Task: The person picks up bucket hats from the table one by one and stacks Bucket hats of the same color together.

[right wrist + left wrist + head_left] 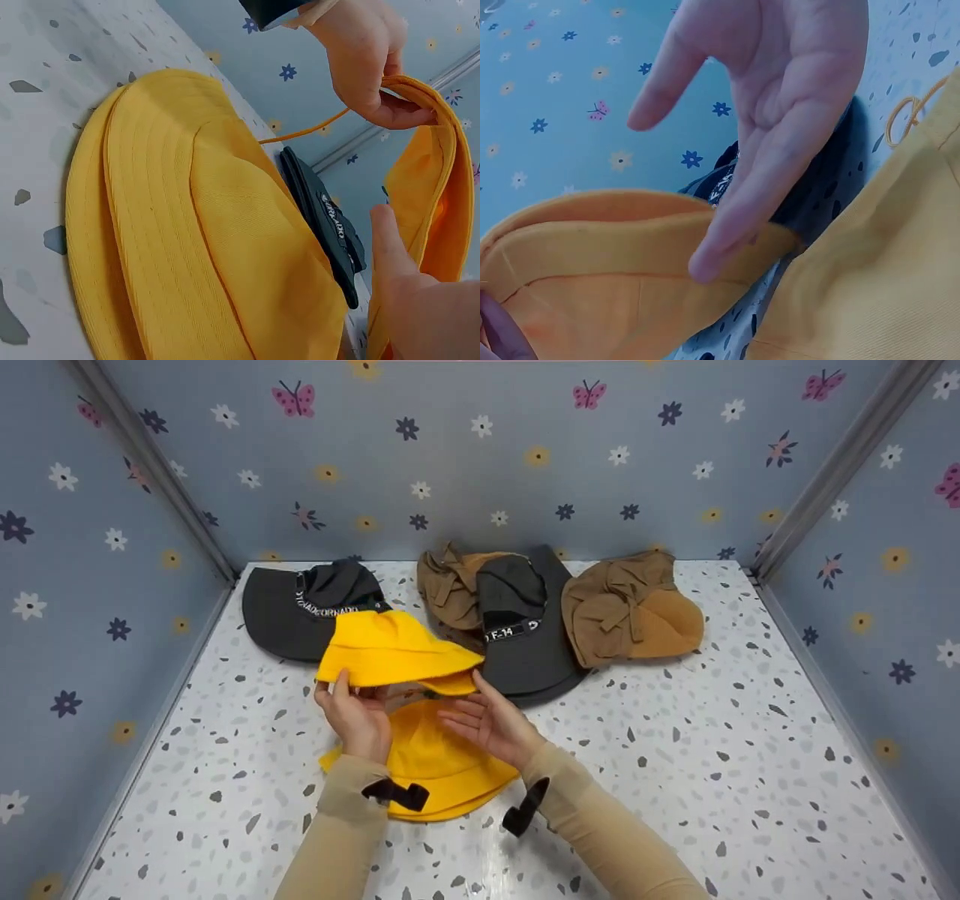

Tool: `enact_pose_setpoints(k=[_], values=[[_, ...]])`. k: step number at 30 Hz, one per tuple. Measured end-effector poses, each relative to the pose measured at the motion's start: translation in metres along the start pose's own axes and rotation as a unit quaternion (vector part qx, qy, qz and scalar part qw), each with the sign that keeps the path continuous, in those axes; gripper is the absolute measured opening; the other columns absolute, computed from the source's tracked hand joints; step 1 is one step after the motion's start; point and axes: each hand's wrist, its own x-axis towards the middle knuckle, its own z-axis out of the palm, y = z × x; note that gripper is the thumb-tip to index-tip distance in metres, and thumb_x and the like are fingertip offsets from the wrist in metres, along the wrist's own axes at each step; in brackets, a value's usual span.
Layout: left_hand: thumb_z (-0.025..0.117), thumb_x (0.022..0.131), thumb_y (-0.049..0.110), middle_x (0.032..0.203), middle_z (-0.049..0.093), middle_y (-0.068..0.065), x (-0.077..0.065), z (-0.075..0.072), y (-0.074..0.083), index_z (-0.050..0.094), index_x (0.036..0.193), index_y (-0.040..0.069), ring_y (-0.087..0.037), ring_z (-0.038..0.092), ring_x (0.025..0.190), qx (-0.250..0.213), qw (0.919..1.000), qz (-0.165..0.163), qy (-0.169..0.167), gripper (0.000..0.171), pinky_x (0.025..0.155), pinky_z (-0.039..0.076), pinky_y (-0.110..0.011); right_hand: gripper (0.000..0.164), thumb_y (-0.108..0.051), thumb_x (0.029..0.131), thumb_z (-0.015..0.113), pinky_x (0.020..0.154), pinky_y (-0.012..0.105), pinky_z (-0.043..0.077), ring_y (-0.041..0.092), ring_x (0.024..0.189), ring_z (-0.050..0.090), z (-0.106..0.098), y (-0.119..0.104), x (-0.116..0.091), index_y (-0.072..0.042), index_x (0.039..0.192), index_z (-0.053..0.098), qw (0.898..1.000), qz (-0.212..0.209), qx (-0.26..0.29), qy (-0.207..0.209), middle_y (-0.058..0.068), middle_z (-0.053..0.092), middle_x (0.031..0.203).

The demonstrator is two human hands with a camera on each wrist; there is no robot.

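My left hand (358, 721) pinches a yellow bucket hat (397, 649) by the left end of its brim, holding it up off the table. In the right wrist view the left hand (367, 67) has its fingers curled over the brim, and a thin yellow cord (307, 131) trails there. My right hand (499, 726) is at the hat's right end, its fingers extended; in the left wrist view the right hand's thumb (660, 94) stands apart from the fabric. Under both hands a second yellow bucket hat (450, 787) lies on the table, brim toward me.
A dark grey cap (285, 619) with white lettering lies behind the raised hat. Right of it a dark grey cap (525, 667) overlaps a brown hat (450, 592). Another brown hat (615, 607) with a bow is farther right. Flowered panels (480, 457) enclose the speckled table (712, 780).
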Motion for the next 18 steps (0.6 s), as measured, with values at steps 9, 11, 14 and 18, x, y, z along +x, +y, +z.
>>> enact_pose_setpoints(k=[9, 11, 14, 18], values=[[0.035, 0.106, 0.014, 0.133, 0.043, -0.002, 0.0011, -0.0049, 0.0017, 0.029, 0.134, 0.020, -0.018, 0.047, 0.124, -0.017, 0.9998, 0.000, -0.004, 0.030, 0.101, 0.045, -0.033, 0.059, -0.035, 0.101, 0.056, 0.106, 0.040, 0.049, 0.034, 0.119, 0.062, -0.0048, 0.0015, 0.0064, 0.000, 0.145, 0.040, 0.997, -0.030, 0.052, 0.058, 0.025, 0.050, 0.141], [0.035, 0.106, 0.014, 0.131, 0.045, -0.002, 0.0019, -0.0059, 0.0028, 0.032, 0.130, 0.020, -0.018, 0.047, 0.123, -0.017, 0.9998, 0.004, -0.007, 0.025, 0.104, 0.043, -0.034, 0.046, -0.032, 0.101, 0.057, 0.102, 0.039, 0.052, 0.029, 0.107, 0.068, -0.0063, 0.0006, 0.0069, -0.002, 0.136, 0.051, 0.995, -0.038, 0.060, 0.063, 0.020, 0.062, 0.124], [0.036, 0.105, 0.014, 0.128, 0.046, -0.003, 0.0026, -0.0076, 0.0047, 0.034, 0.125, 0.019, -0.019, 0.048, 0.120, -0.019, 0.9997, 0.009, -0.009, 0.020, 0.104, 0.042, -0.035, 0.038, -0.027, 0.101, 0.058, 0.097, 0.036, 0.055, 0.024, 0.097, 0.070, -0.0070, -0.0008, 0.0071, -0.003, 0.130, 0.055, 0.994, -0.043, 0.081, 0.064, 0.015, 0.067, 0.110], [0.034, 0.105, 0.014, 0.131, 0.043, -0.002, 0.0013, -0.0087, 0.0079, 0.029, 0.133, 0.019, -0.020, 0.045, 0.124, -0.025, 0.9995, 0.011, -0.013, 0.029, 0.108, 0.040, -0.035, 0.037, -0.022, 0.100, 0.059, 0.093, 0.033, 0.057, 0.022, 0.095, 0.071, -0.0059, -0.0015, 0.0066, -0.003, 0.131, 0.053, 0.992, -0.040, 0.102, 0.064, 0.014, 0.067, 0.108]])
